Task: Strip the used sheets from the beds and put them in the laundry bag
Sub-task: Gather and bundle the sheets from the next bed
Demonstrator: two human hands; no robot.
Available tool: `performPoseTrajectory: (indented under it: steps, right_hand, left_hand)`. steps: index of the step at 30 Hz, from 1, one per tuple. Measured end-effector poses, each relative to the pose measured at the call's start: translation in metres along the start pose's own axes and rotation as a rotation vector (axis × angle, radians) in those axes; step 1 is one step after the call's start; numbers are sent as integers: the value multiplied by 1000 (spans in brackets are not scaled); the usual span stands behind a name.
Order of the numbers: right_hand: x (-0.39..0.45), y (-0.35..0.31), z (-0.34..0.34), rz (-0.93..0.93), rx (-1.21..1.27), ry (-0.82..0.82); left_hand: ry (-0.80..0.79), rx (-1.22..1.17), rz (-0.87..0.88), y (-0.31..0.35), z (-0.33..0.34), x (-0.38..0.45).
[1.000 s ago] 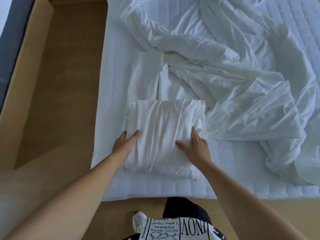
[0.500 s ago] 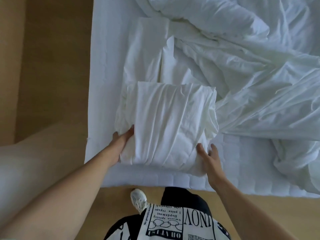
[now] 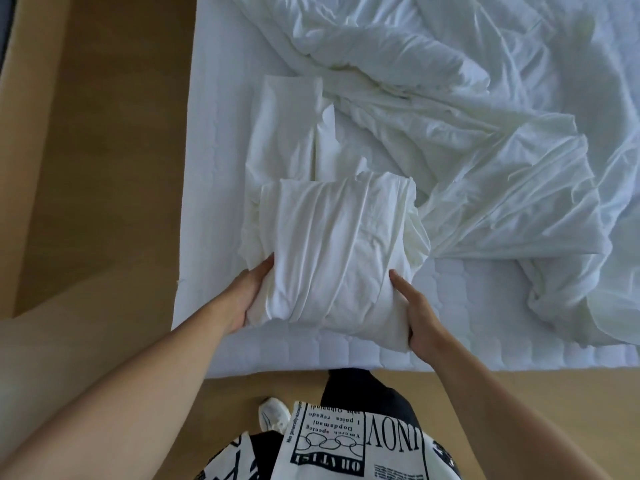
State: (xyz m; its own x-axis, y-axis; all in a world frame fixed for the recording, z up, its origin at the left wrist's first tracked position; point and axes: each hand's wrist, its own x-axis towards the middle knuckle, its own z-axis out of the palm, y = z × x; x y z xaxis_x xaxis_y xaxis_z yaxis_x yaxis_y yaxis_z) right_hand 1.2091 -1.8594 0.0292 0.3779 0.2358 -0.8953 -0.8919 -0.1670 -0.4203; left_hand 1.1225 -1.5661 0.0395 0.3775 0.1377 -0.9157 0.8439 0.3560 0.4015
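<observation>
A folded bundle of white sheet [image 3: 336, 244] lies near the front left corner of the quilted mattress [image 3: 218, 174]. My left hand [image 3: 247, 296] grips the bundle's left near edge, its fingers tucked under the cloth. On the right near edge, my right hand [image 3: 417, 315] holds the bundle with the index finger lying along its side. Behind the bundle lies a flatter folded white cloth [image 3: 291, 133]. A rumpled white sheet [image 3: 485, 140] spreads over the rest of the bed.
Wooden floor [image 3: 104, 168] runs along the left of the bed and under its front edge. My white shoe [image 3: 273, 414] and black-and-white printed clothing [image 3: 329, 445] show below. A dark panel with a pale wooden edge stands at the far left.
Both hands slid from the top of the bundle to its near side edges and took hold. The bundle's near part has lifted and bunched slightly.
</observation>
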Motion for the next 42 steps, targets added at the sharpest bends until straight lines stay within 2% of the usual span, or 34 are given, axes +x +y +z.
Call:
performPoseTrajectory:
  steps: [12, 16, 20, 27, 32, 35, 38, 40, 42]
  right_hand:
    - [-117, 60, 2, 69, -62, 76]
    - [-140, 65, 16, 20, -65, 98]
    - [-142, 49, 25, -36, -67, 116]
    - [-106, -23, 47, -76, 8, 118]
    - [-52, -85, 80, -95, -71, 112]
    - [-16, -111, 103, -155, -64, 93]
    - [18, -135, 123, -215, -124, 130]
    - [36, -148, 135, -274, -265, 203]
    - [44, -149, 148, -376, -588, 303]
  left_hand:
    - [-31, 363, -144, -63, -32, -115]
    - [-17, 377, -171, -71, -50, -132]
    - [-2, 257, -137, -68, -63, -134]
    - [125, -221, -43, -12, -56, -107]
    - [307, -272, -27, 38, -48, -55]
    - [332, -216, 62, 53, -42, -25]
    - [384, 46, 158, 52, -38, 4]
    - [385, 277, 199, 52, -27, 20]
    - [406, 467, 189, 56, -11, 38]
